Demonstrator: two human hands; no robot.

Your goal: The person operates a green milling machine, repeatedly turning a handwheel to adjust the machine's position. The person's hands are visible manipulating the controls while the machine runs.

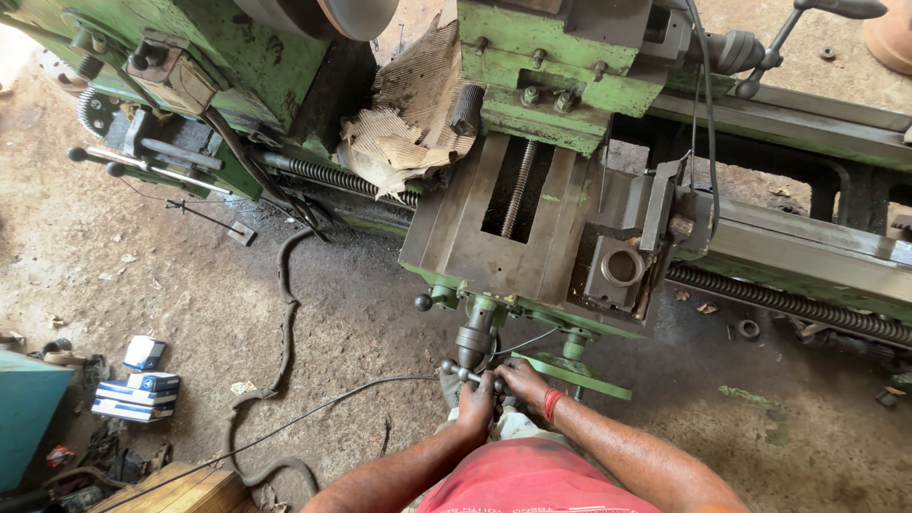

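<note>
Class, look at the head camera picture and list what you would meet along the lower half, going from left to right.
Teal cabinet corner → stack of small blue-and-white boxes → black hose on the floor → left hand on the crank handle → right hand → small metal ring on the floor.

Lathe carriage (pixel 532 228) ahead — floor (pixel 190 313) leftward

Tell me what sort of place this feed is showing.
Most likely a small machine workshop. A large green lathe with a long lead screw fills the view, both hands, left hand and right hand, grip its crank handle, and small boxes and a cable lie on the dirt floor.
</note>
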